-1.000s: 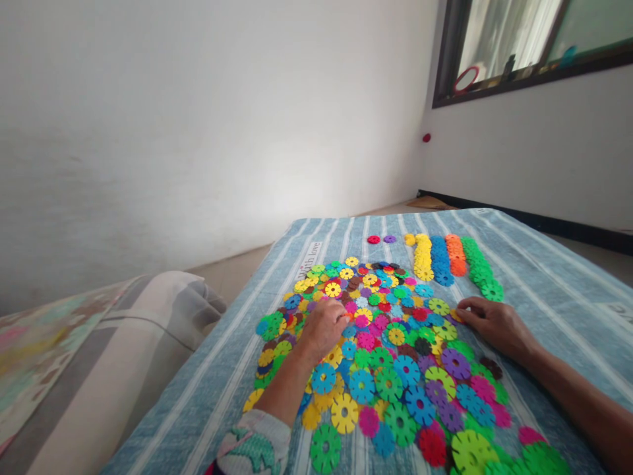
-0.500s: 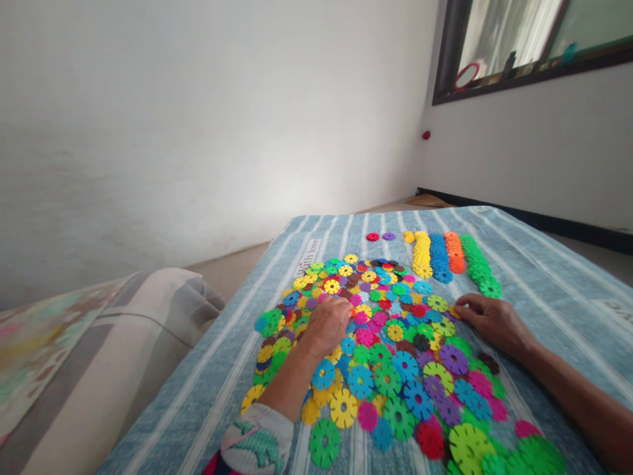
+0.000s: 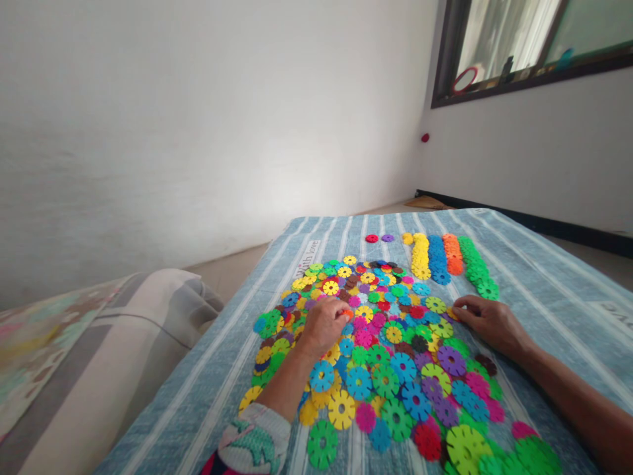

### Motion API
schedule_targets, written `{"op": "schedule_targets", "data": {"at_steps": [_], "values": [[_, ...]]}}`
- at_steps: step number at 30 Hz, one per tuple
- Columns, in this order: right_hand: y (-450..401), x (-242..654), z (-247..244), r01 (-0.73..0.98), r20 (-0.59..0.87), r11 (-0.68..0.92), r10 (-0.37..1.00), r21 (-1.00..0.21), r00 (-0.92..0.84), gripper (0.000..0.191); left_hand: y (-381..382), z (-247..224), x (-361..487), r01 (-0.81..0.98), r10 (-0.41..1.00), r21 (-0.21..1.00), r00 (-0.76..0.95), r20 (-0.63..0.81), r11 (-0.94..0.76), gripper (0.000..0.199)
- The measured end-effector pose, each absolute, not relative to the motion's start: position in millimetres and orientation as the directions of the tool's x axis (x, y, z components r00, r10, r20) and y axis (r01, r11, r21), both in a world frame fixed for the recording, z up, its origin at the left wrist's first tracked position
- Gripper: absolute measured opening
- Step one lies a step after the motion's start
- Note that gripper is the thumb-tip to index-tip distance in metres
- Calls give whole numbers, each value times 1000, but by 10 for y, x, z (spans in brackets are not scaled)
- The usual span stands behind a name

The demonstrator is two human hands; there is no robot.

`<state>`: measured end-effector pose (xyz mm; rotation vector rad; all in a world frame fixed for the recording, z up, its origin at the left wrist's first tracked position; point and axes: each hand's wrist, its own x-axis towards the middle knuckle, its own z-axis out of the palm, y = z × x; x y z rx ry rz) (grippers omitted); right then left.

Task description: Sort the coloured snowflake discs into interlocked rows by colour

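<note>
"On the striped blue cover (image 3: 544, 284), how did my left hand (image 3: 321, 326) hold up?"

"Its fingers (image 3: 341, 315) pinched an orange plastic disc (image 3: 347, 315) tightly, which worked; my right hand (image 3: 487, 323) lay open, barely touching a yellow disc (image 3: 452, 314)."

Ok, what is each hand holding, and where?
The left hand pinches an orange plastic disc by its rim. The right hand touches a yellow disc with its fingertips; whether it's gripped cannot be told.

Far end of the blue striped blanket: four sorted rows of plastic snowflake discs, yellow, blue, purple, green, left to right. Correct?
No: the third row is orange, not purple. The head view shows the orange row of plastic discs between the blue row and the green row. The rest holds: the yellow row comes first.
</note>
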<state>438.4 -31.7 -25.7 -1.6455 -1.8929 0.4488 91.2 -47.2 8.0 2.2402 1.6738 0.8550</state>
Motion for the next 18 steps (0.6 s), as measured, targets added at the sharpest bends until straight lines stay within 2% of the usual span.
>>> {"op": "schedule_targets", "data": {"at_steps": [4, 8, 14, 18], "values": [[-317, 4380, -255, 779, 199, 173, 978, -603, -63, 34, -466, 172, 771, 657, 940, 720, -52, 336, -221, 10], [-329, 4371, -247, 777, 196, 171, 979, -606, -63, 35, -503, 316, 542, 422, 917, 896, -286, 278, -140, 14], [-334, 4404, -285, 782, 179, 154, 982, -603, -56, 39, -600, 378, 133, 110, 827, 993, -552, 104, -51, 22], [-326, 4429, -299, 790, 154, 114, 988, -603, -24, 42, -614, 264, -51, 30, 763, 998, -644, 64, -59, 25]]}}
